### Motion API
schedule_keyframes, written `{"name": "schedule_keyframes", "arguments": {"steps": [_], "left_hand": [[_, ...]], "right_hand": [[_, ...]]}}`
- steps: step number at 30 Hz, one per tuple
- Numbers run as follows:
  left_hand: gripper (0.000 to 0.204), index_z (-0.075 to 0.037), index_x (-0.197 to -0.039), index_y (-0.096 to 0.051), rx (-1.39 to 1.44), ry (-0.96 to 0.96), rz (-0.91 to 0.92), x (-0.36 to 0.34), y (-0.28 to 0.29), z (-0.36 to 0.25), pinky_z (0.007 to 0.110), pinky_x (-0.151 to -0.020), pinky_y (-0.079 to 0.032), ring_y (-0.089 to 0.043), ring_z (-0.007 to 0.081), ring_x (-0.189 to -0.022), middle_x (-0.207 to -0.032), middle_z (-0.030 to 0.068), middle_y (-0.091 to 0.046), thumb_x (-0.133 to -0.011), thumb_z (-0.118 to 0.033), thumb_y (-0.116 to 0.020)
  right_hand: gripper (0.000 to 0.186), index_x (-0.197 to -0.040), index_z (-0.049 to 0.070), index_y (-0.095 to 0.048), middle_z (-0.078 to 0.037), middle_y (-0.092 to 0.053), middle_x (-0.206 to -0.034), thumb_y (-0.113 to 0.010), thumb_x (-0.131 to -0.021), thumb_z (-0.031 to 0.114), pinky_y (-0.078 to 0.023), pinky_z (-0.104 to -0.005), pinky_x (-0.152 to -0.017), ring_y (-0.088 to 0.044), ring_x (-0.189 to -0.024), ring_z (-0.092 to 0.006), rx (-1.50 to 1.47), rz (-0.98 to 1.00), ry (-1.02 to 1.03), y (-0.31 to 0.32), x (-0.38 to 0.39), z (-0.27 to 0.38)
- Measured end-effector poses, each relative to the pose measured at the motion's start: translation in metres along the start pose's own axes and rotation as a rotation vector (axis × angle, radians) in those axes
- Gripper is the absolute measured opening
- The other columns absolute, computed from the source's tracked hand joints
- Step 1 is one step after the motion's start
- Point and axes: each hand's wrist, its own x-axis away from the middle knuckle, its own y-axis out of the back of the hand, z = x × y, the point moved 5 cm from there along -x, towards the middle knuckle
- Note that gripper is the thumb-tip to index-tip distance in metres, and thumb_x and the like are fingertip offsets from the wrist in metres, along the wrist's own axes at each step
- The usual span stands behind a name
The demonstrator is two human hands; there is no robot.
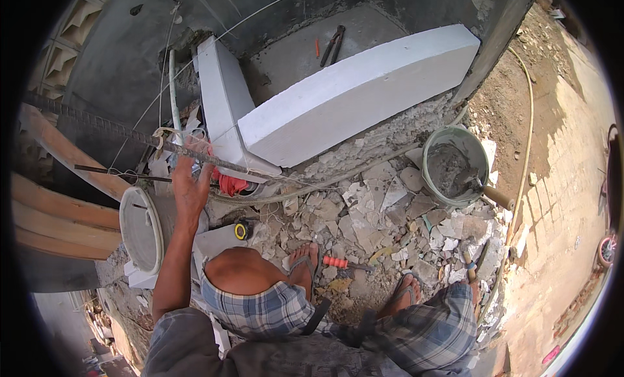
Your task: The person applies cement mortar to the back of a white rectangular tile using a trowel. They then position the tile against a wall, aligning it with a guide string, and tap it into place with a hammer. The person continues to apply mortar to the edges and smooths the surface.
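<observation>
One hand at a ribbed bar; right hand not visible.

Left hand [190, 185]: fingers meet the ribbed bar [104, 122] just beside a tied cord [158, 138]; whether they close around it cannot be told. The bar slants from the left edge down toward the upright block [224, 97], above the tipped bucket [159, 237]. By its look, the bar should be stiff and fairly heavy for its thickness, unlikely to slip, but rough on bare skin. Grip a bare ribbed length, clear of the cord. The long block [364, 94], leaning no weight on either hand, is probably brittle at its corners; support it under the broad faces.
</observation>
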Motion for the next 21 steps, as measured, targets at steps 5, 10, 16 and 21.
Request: {"name": "schedule_keyframes", "arguments": {"steps": [5,10,16,21], "left_hand": [[0.052,0.000,-0.139,-0.066,0.056,-0.034,0.144,-0.032,-0.019,0.002,0.046,-0.121,-0.040,-0.048,0.0400,-0.149,-0.149,0.0208,-0.061,-0.089,-0.006,-0.079],[0.066,-0.005,-0.141,-0.065,-0.047,-0.231,0.261,-0.048,-0.029,0.022,0.059,-0.128,-0.027,-0.045,0.0420,-0.151,-0.149,0.0192,-0.062,-0.088,-0.041,-0.082],[0.082,-0.006,-0.139,-0.066,-0.068,-0.313,0.378,-0.074,-0.051,0.011,0.063,-0.129,-0.021,-0.045,0.0412,-0.151,-0.147,0.0182,-0.063,-0.081,-0.061,-0.082],[0.095,-0.003,-0.136,-0.069,-0.069,-0.320,0.433,-0.089,-0.052,0.026,0.067,-0.125,-0.025,-0.051,0.0460,-0.145,-0.141,0.0203,-0.068,-0.072,-0.073,-0.083]], "right_hand": [[0.060,-0.142,0.004,-0.053,-0.027,-0.059,-0.129,-0.072,-0.090,0.025,-0.050,-0.0597,-0.102,-0.062,-0.121,-0.0498,-0.131,-0.162,-0.104,0.015,0.001,-0.003],[0.047,-0.133,0.010,-0.059,-0.023,-0.056,-0.125,-0.072,-0.091,0.026,-0.052,-0.0604,-0.094,-0.064,-0.118,-0.0455,-0.086,-0.195,-0.164,0.044,0.011,0.040],[0.039,-0.133,0.013,-0.065,-0.021,-0.055,-0.123,-0.062,-0.098,0.029,-0.054,-0.0564,-0.082,-0.061,-0.107,-0.0415,0.077,-0.343,0.046,0.037,0.018,0.044],[0.029,-0.123,0.013,-0.074,-0.014,-0.057,-0.122,-0.058,-0.101,0.024,-0.045,-0.0553,-0.091,-0.056,-0.114,-0.0354,0.195,-0.328,0.081,0.030,0.015,0.063]]}}
